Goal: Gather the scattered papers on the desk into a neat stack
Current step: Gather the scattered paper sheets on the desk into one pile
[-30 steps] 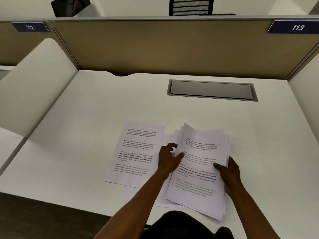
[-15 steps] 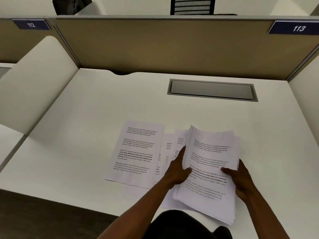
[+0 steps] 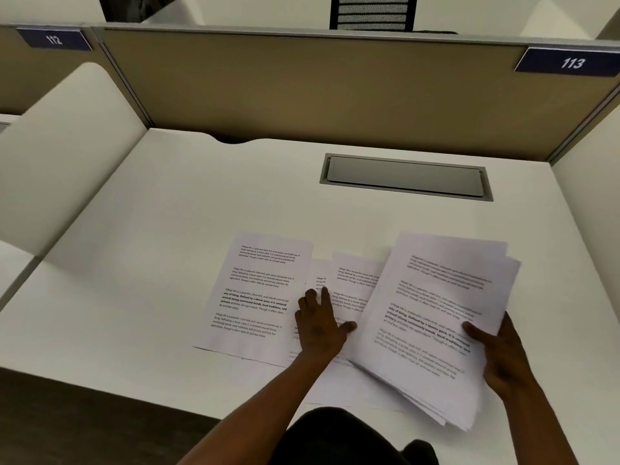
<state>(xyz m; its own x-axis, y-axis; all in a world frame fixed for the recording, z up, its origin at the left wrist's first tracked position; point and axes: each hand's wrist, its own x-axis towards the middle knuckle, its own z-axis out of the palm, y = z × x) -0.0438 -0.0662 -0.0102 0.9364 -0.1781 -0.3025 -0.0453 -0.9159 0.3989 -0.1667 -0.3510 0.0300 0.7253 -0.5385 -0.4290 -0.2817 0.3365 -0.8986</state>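
At lower centre of the frame, a single printed sheet (image 3: 258, 293) lay flat on the white tabletop (image 3: 167, 229), apart from the pile. Just to its right, the left hand (image 3: 318, 325), which a second earlier was pinching the bundle's edge, pressed flat and open on the overlapping loose sheets (image 3: 352, 280), gripping nothing. At lower right, the right hand (image 3: 503, 357) held its grip clamped on the gathered bundle (image 3: 432, 317), now swung rightward and lifted clear, uncovering those pages. The gathering appeared well advanced, with the remaining sheets exposed for collection.
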